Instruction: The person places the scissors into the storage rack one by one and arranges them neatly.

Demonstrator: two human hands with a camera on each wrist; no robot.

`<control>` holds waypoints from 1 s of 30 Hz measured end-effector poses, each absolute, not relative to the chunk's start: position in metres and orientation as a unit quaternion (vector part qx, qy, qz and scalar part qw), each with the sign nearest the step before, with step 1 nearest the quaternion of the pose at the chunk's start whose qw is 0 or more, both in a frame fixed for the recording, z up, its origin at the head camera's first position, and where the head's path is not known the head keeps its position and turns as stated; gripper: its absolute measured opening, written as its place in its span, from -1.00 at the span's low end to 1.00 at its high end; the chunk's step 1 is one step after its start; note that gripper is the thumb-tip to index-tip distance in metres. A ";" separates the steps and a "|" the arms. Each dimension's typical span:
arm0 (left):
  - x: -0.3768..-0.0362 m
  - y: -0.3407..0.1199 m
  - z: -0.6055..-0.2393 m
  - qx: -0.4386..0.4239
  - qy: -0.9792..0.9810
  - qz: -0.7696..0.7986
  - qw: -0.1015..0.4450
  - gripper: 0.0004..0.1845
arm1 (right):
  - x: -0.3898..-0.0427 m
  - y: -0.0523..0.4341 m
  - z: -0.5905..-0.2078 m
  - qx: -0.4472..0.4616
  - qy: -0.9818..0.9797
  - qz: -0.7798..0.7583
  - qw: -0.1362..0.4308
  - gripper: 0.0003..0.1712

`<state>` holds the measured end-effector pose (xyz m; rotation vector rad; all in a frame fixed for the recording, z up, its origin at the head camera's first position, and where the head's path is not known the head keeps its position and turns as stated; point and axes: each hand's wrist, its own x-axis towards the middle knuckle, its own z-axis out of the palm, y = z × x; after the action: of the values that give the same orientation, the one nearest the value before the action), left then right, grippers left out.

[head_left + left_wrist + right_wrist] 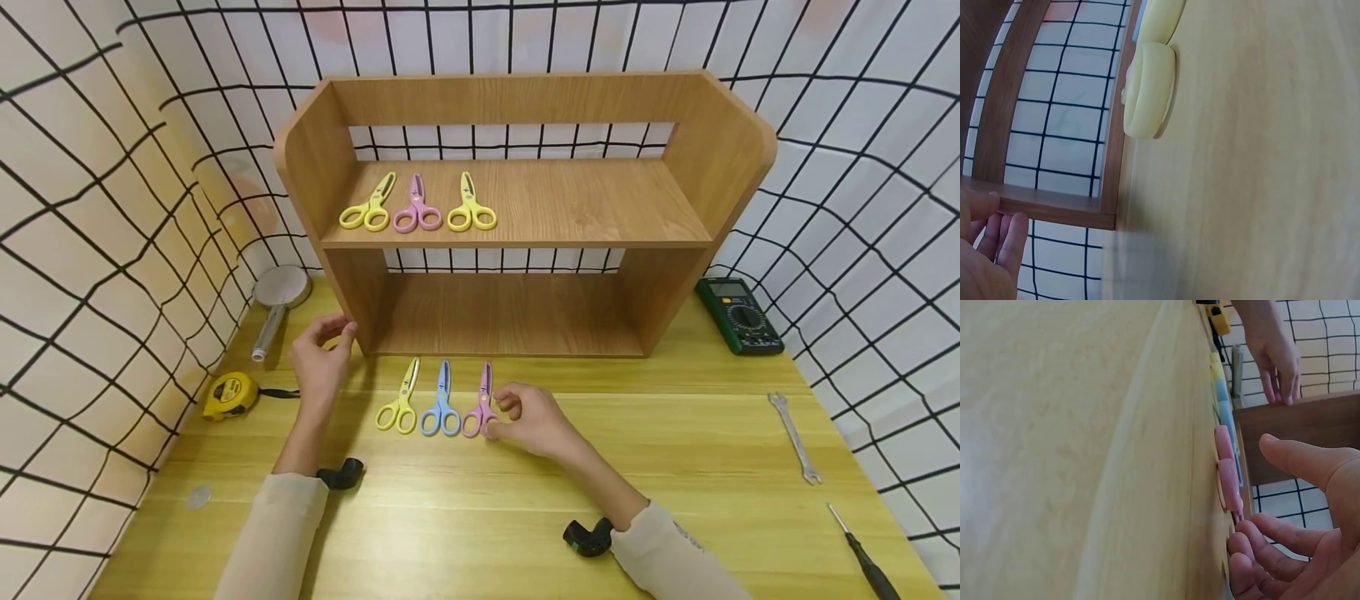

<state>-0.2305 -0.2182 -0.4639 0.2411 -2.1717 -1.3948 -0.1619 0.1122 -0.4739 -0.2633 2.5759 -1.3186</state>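
Three pairs of scissors lie in a row on the table in front of the wooden shelf: yellow scissors, blue scissors and pink scissors, blades toward the shelf. My left hand is at the shelf's left side panel, its fingertips right at the panel's front edge in the left wrist view. Beside the pink scissors, on their right, is my right hand. Its thumb is stretched out and its other fingers bend loosely, with nothing held between them; the fingertips are close to the scissors.
The upper shelf board carries yellow scissors, pink scissors and more yellow scissors. At left are a magnifying glass, tape measure and clear disc. Rightward lie a multimeter, wrench and screwdriver.
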 end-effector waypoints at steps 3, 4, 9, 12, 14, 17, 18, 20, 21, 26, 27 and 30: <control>-0.231 -0.217 -0.463 0.089 -0.808 -0.516 0.272 -0.76 | -0.162 0.110 -0.477 -0.084 0.884 -0.444 0.116 -0.42; -0.231 -0.217 -0.463 0.088 -0.807 -0.516 0.271 -0.77 | -0.162 0.110 -0.477 -0.083 0.886 -0.442 0.117 -0.41; -0.231 -0.217 -0.463 0.085 -0.804 -0.523 0.269 -0.77 | -0.162 0.106 -0.480 -0.083 0.900 -0.413 0.111 -0.41; -0.231 -0.218 -0.464 0.085 -0.803 -0.526 0.268 -0.76 | -0.162 0.104 -0.480 -0.082 0.908 -0.397 0.103 -0.50; -0.230 -0.218 -0.464 0.085 -0.804 -0.524 0.269 -0.76 | -0.161 0.103 -0.479 -0.082 0.911 -0.392 0.096 -0.57; -0.229 -0.218 -0.466 0.087 -0.805 -0.521 0.271 -0.76 | -0.161 0.103 -0.478 -0.082 0.914 -0.388 0.085 -0.65; -0.228 -0.218 -0.466 0.088 -0.805 -0.520 0.272 -0.77 | -0.161 0.104 -0.477 -0.080 0.915 -0.386 0.084 -0.66; -0.228 -0.217 -0.467 0.089 -0.804 -0.520 0.273 -0.77 | -0.161 0.105 -0.475 -0.072 0.916 -0.386 0.088 -0.66; -0.228 -0.217 -0.467 0.089 -0.804 -0.521 0.273 -0.77 | -0.161 0.106 -0.474 -0.067 0.916 -0.385 0.093 -0.67; -0.229 -0.217 -0.468 0.085 -0.801 -0.524 0.277 -0.77 | -0.160 0.114 -0.470 -0.040 0.901 -0.415 0.121 -0.64; -0.229 -0.217 -0.467 0.084 -0.801 -0.524 0.278 -0.77 | -0.160 0.116 -0.469 -0.035 0.894 -0.428 0.125 -0.64; -0.230 -0.217 -0.467 0.082 -0.799 -0.525 0.280 -0.77 | -0.158 0.125 -0.465 -0.021 0.867 -0.479 0.136 -0.63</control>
<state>-0.2297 -0.2169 -0.4670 0.2211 -2.1422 -1.4084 -0.1581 0.1249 -0.4649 -0.0611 2.5111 -1.3871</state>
